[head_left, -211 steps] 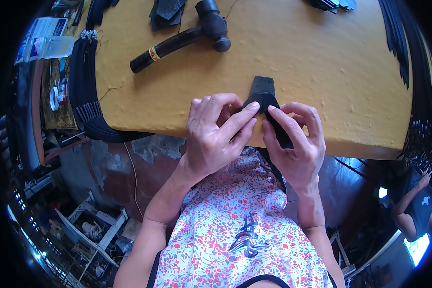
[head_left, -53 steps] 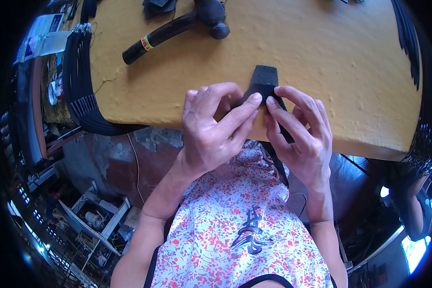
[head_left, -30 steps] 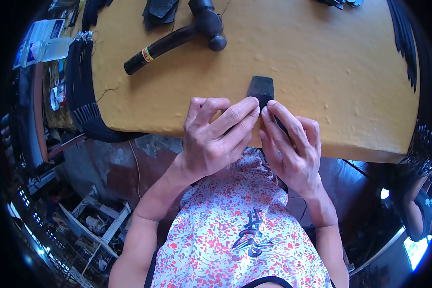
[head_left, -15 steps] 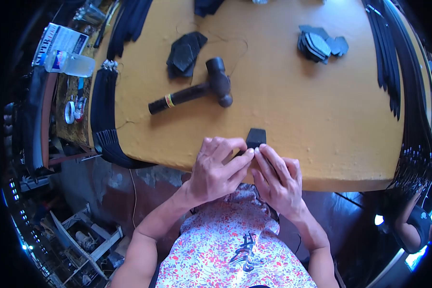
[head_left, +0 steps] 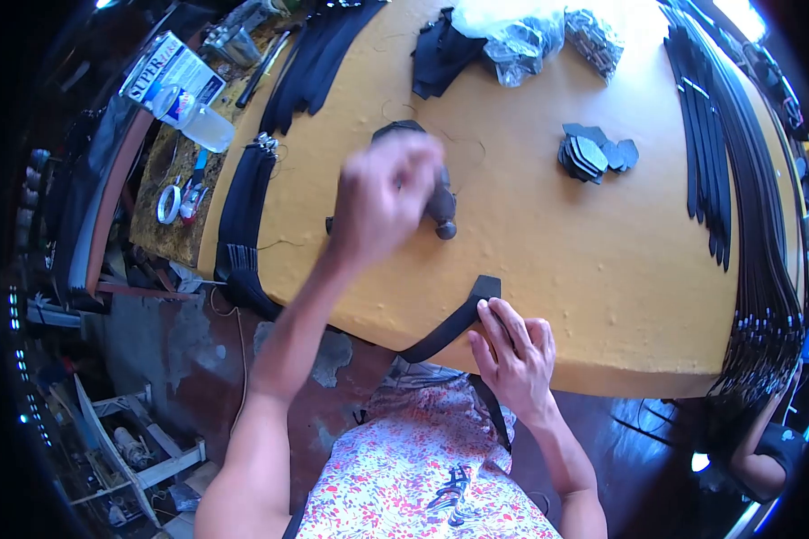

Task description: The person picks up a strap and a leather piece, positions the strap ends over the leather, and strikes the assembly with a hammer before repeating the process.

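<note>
A black strap point(head_left: 444, 331) lies at the front edge of the yellow table, its wide angular end pointing away from me. My right hand point(head_left: 518, 352) presses its fingertips on the strap near that end, fingers together. My left hand point(head_left: 388, 193) is raised over the table, blurred by motion, and hides most of the hammer point(head_left: 442, 212). Whether it touches the hammer cannot be seen. Dark cut pieces point(head_left: 399, 130) show partly behind this hand. A stack of black and grey pieces point(head_left: 586, 156) sits farther back to the right.
Black straps hang along the left point(head_left: 245, 207) and right point(head_left: 753, 180) table edges. Plastic bags point(head_left: 523, 45) lie at the back. A bottle point(head_left: 193, 119), a box point(head_left: 173, 74) and a tape roll point(head_left: 168, 205) are on the left. Another person's arm point(head_left: 760, 431) shows at lower right.
My left hand has left the strap and moved up and forward over the hammer. More of the strap shows. My right hand stays at its end. The camera view has shifted.
</note>
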{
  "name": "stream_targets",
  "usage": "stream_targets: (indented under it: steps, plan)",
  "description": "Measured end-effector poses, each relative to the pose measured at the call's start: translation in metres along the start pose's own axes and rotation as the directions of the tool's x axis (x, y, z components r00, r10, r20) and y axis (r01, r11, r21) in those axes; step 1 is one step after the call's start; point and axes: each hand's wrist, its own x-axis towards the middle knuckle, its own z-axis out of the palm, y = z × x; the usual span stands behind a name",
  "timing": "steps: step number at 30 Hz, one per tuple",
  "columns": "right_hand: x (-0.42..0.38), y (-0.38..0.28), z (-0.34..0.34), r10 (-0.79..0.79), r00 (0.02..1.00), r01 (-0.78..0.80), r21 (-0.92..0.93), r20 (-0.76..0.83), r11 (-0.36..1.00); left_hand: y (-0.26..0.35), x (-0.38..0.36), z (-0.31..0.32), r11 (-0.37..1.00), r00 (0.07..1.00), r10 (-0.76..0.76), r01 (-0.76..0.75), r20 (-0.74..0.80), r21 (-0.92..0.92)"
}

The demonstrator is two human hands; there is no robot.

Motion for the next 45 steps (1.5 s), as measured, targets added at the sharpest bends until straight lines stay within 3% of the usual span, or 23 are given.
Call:
stream_targets:
  steps: [1,2,3,4,6,8,12,16,18,19,22,27,28,30,31,33,38,40,41,45]
  plan:
    - [0.001,0.0,0.0,-0.02,1.0,0.02,-0.002,-0.007,1.0,-0.014,0.031,0.0,0.992,0.993,-0.122,0.122,0.004,0.009]
    - [0.001,0.0,0.001,-0.011,1.0,0.011,0.002,-0.017,1.0,-0.039,0.061,0.005,0.99,0.989,-0.141,0.141,-0.034,0.018]
    - [0.001,0.0,0.001,0.0,1.0,0.0,0.005,-0.027,1.0,-0.07,0.089,0.013,0.978,0.989,-0.123,0.135,-0.082,0.157]
    - [0.001,-0.001,0.001,-0.013,0.999,0.013,0.002,-0.035,1.0,-0.093,0.116,0.02,0.941,0.97,-0.226,0.24,-0.084,0.24]
    - [0.001,-0.001,0.002,0.009,0.999,-0.009,0.002,-0.053,1.0,-0.121,0.152,0.03,0.807,0.887,-0.461,0.427,-0.018,0.409]
    - [0.001,-0.002,0.002,0.011,0.997,-0.011,-0.003,-0.07,1.0,-0.136,0.17,0.042,0.733,0.825,-0.564,0.493,0.014,0.468]
    - [0.001,-0.003,0.004,0.041,0.996,-0.041,-0.002,-0.08,0.999,-0.154,0.185,0.056,0.734,0.832,-0.555,0.502,-0.024,0.457]
    - [0.002,-0.004,0.002,0.039,0.995,-0.038,0.013,-0.087,0.999,-0.151,0.185,0.034,0.825,0.878,-0.475,0.464,-0.048,0.323]
    - [0.003,-0.004,0.002,0.047,0.995,-0.045,0.029,-0.09,0.999,-0.141,0.186,0.018,0.855,0.853,-0.517,0.519,0.072,-0.009]
    - [0.003,-0.004,0.002,0.052,0.994,-0.048,0.044,-0.093,0.998,-0.137,0.185,0.01,0.855,0.852,-0.516,0.518,0.081,-0.003]
    - [0.002,-0.003,0.003,0.056,0.993,-0.051,0.057,-0.1,0.997,-0.124,0.175,-0.003,0.932,0.962,-0.27,0.254,0.029,0.259]
    - [0.0,-0.001,0.004,0.053,0.994,-0.049,0.045,-0.092,0.998,-0.046,0.131,-0.003,0.95,0.979,-0.198,0.204,-0.051,0.238]
    - [0.0,-0.001,0.004,0.049,0.994,-0.045,0.044,-0.098,0.998,-0.036,0.115,0.007,0.975,0.985,-0.174,0.171,0.007,0.143]
    - [0.0,0.0,0.005,0.054,0.995,-0.05,0.044,-0.089,0.998,-0.022,0.085,0.027,0.964,0.953,-0.258,0.243,0.157,0.111]
    - [0.0,0.0,0.005,0.052,0.995,-0.049,0.046,-0.089,0.998,-0.016,0.073,0.036,0.963,0.951,-0.262,0.246,0.162,0.11]
    - [0.001,0.0,0.004,0.057,0.995,-0.054,0.047,-0.082,0.997,-0.008,0.055,0.049,0.926,0.821,-0.359,0.254,0.444,0.279]
    - [-0.001,0.0,0.004,0.063,0.995,-0.059,0.052,-0.074,0.997,0.0,0.046,0.047,0.965,0.803,-0.245,0.259,0.543,0.052]
    - [0.0,0.0,0.004,0.065,0.995,-0.062,0.045,-0.074,0.997,0.018,0.037,0.04,0.882,0.748,-0.366,0.469,0.553,-0.051]
    - [-0.001,-0.001,0.004,0.066,0.995,-0.063,0.041,-0.076,0.997,0.019,0.032,0.037,0.807,0.657,-0.412,0.585,0.632,-0.082]
    - [-0.003,-0.002,0.006,0.068,0.994,-0.066,0.019,-0.081,0.998,0.011,-0.002,0.043,0.769,0.668,-0.399,0.617,0.628,-0.168]
